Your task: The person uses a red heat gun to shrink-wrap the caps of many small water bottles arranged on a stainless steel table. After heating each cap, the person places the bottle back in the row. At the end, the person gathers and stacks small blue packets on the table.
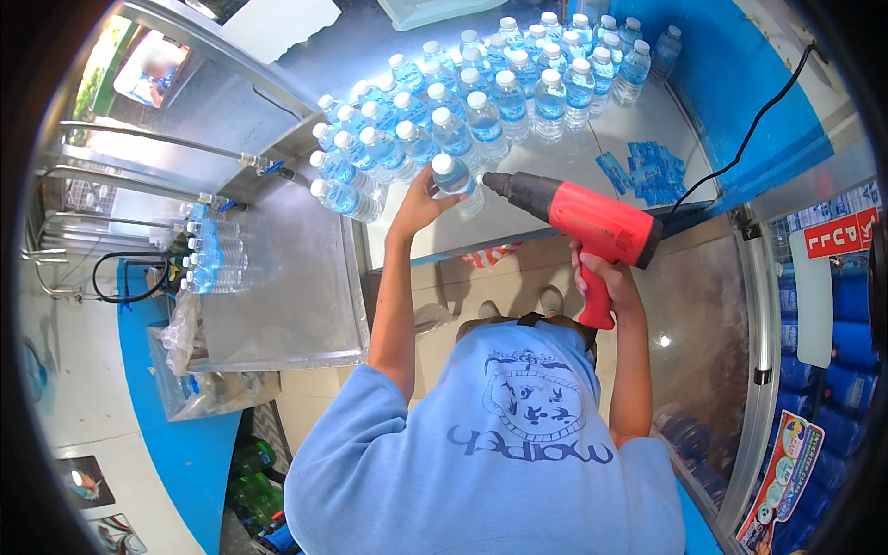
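Observation:
My left hand [424, 202] is wrapped round a small clear water bottle [456, 185] with a white cap, at the front edge of the bottle group. In my right hand [606, 276] is a red heat gun [601, 222], gripped by its handle. Its black nozzle points left at the cap end of the held bottle, very close to it. Behind stand many capped bottles [511, 106] with blue labels, packed in rows on the white counter [546, 222]. To their right lies a loose pile of flat blue label sleeves [657, 174].
A metal basin [287, 277] on the left holds more bottles [215, 254] beside taps on pipes [264, 166]. The gun's black cord [754, 129] runs up the blue wall. A clear plastic bag [185, 356] hangs at the basin's corner. At right is a glass door with blue containers [846, 388].

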`<move>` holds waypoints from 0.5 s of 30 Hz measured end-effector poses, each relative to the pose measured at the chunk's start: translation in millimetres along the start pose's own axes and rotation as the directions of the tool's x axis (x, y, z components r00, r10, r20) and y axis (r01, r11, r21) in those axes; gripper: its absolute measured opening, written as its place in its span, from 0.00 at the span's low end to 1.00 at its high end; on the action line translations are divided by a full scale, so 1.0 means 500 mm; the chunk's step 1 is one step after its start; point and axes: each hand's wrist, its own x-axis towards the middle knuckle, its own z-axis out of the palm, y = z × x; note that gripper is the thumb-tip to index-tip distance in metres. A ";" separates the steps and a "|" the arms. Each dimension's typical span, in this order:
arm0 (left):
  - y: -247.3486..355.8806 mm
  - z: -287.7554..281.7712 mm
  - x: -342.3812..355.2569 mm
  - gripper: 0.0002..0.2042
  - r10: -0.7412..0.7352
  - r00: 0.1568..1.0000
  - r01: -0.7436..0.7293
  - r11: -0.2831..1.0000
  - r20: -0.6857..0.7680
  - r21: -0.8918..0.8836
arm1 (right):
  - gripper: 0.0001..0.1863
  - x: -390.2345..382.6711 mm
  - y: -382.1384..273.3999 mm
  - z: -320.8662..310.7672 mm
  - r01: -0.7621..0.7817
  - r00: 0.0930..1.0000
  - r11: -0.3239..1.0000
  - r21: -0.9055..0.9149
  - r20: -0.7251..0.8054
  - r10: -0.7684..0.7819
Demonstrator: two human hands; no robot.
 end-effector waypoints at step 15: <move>0.018 -0.006 0.001 0.38 -0.051 0.998 0.050 0.997 0.021 0.055 | 0.15 0.039 -0.013 -0.018 -0.096 0.995 0.995 0.010 0.016 0.096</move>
